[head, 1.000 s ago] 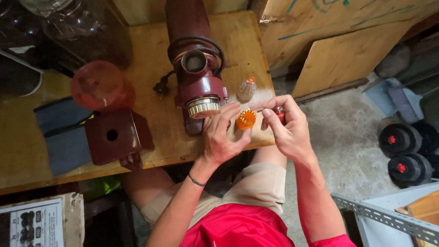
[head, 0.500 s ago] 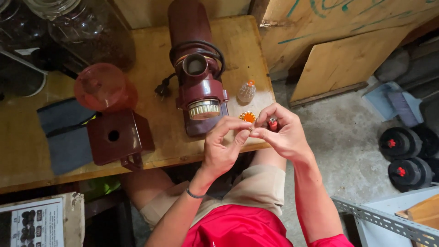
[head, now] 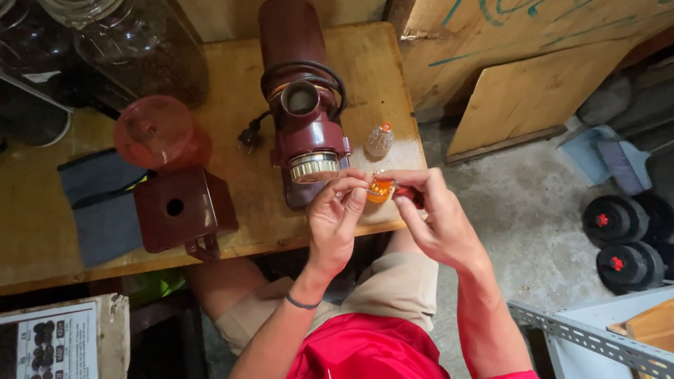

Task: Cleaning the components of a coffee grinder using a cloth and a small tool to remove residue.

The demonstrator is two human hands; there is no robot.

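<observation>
Both hands meet just above the front edge of the worn wooden workbench [head: 210,77]. The left hand [head: 335,223] pinches a small round orange plastic part [head: 380,190] between thumb and fingertips, the other fingers loosely curled. The right hand [head: 435,224] closes on a small dark red piece [head: 409,195] pressed against that orange part. Just behind them stands the maroon electric grinder body [head: 305,116], and a small clear bottle with an orange cap [head: 380,140] sits beside it. Doing this well probably means keeping the two pieces squarely aligned, gripping lightly, and working over the bench so nothing drops
</observation>
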